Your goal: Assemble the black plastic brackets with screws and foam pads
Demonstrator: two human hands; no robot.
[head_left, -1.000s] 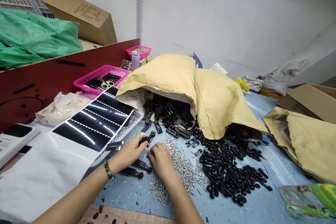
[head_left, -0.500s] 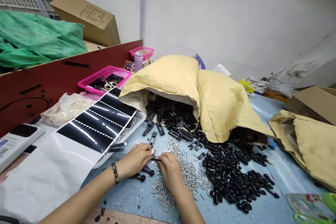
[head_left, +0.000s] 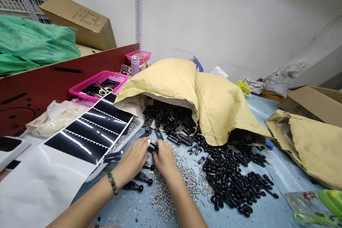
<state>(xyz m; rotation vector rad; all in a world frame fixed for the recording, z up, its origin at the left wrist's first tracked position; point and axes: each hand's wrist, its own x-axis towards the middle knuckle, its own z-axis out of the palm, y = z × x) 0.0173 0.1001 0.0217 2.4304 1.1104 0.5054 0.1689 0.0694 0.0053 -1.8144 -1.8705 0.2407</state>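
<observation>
My left hand (head_left: 133, 158), a beaded bracelet (head_left: 112, 184) on its wrist and something white on a fingertip, pinches one end of a black plastic part (head_left: 153, 146). My right hand (head_left: 165, 157) closes on the other side of the same part, and the fingers cover much of it. Under and beside my left hand lie several black ball-ended parts (head_left: 144, 178) on the blue table (head_left: 114, 210). A heap of small silver screws and nuts (head_left: 184, 174) spreads under and around my right forearm. Farther right is a big pile of black parts (head_left: 232, 178).
Two yellow paper sacks (head_left: 165, 78) lie behind the hands, black parts spilling from their mouths. At left, a black-and-white printed sheet (head_left: 88, 131) partly covers a white tray (head_left: 133, 131) of metal bits. A pink basket (head_left: 77, 91) stands behind it. A bottle (head_left: 307, 203) lies front right.
Both hands have moved slightly away from me and closer together, now with a longer black part between them. Another ball-ended part shows beside my left hand. The view has shifted slightly.
</observation>
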